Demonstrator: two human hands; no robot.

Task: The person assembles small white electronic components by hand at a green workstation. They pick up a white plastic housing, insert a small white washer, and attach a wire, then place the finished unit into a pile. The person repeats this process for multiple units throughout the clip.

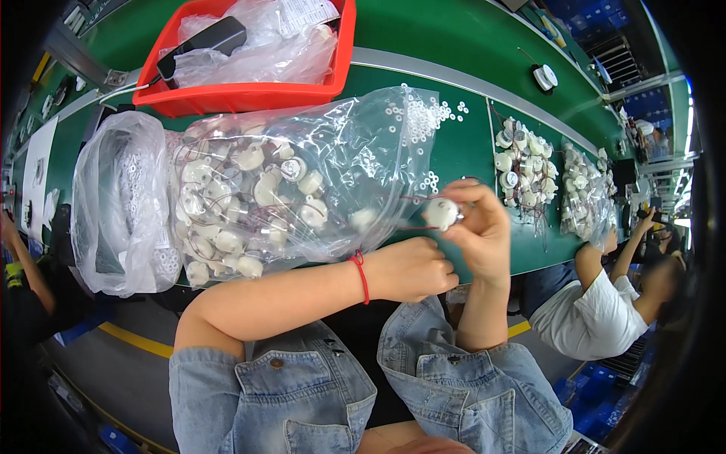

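My right hand point(488, 231) pinches a small white motor point(442, 214) with thin dark red wires between thumb and fingers, just past the open end of a clear plastic bag. Left of it, my left hand point(412, 270) is curled into a fist near the table's front edge, a red string round its wrist; anything inside the fingers is hidden. The clear bag point(333, 159) lies on its side, holding many similar white motors point(268, 185) with wires. Small white rings point(420, 121) are scattered by the bag's open end, some seen through the plastic.
A red bin point(242, 98) with plastic bags and a black adapter point(204, 47) stands behind. At left is another clear bag point(121, 250) with white rings. A heap of white motors point(525, 163) and a filled bag point(582, 189) lie right, near a person in white point(590, 310).
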